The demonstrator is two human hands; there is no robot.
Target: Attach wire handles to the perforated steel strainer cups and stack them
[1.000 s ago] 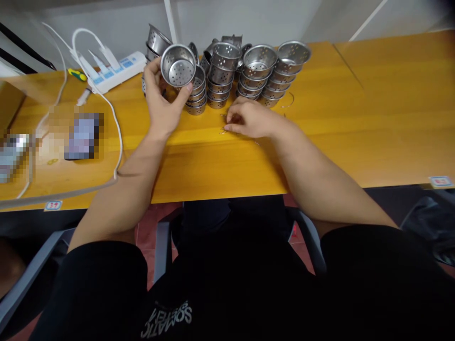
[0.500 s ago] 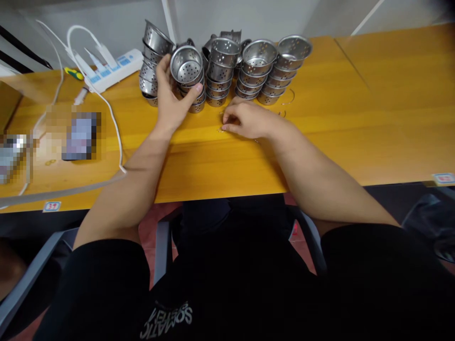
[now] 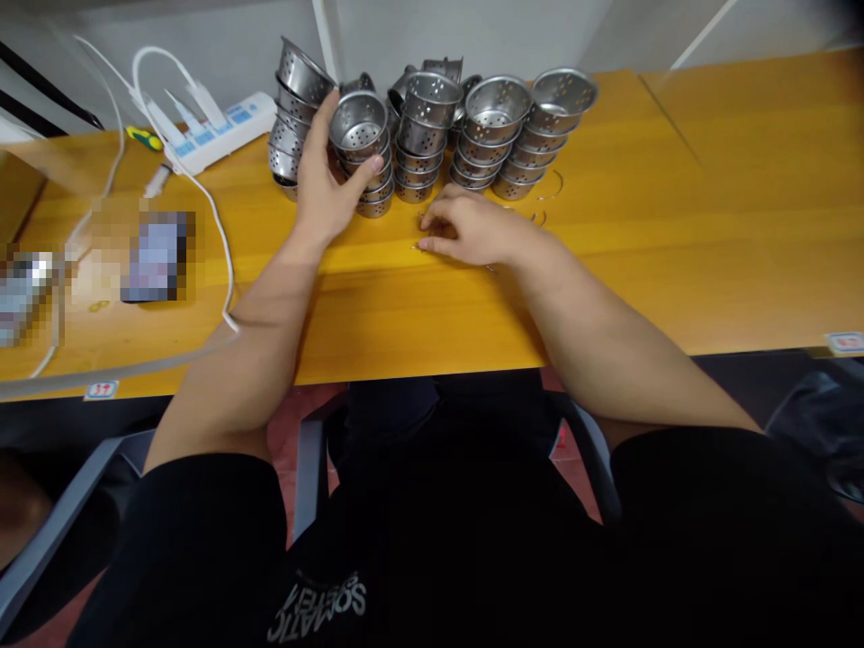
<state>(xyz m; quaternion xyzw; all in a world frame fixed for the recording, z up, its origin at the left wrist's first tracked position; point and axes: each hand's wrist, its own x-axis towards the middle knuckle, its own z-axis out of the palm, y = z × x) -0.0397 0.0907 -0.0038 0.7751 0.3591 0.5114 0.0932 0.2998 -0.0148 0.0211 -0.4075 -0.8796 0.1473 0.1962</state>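
Note:
My left hand is beside a stack of perforated metal strainer cups. Its thumb lies along the stack's front and its fingers are spread on the left side, so the hand is open; whether it presses on the stack I cannot tell. Low over the table, my right hand has curled fingers, with a small gap between thumb and forefinger. A thin wire piece lies at the thumb tip. More thin curved wires rest to the right of that hand.
Other strainer-cup stacks stand along the wall, with a leaning one at the left. A white power strip with plugs and cables, a yellow-green tool and a blurred phone occupy the table's left side.
My left forefinger has stretched upward toward the leaning stack, and the left thumb has shifted slightly. My right hand stays almost in place. The whole view has moved a little.

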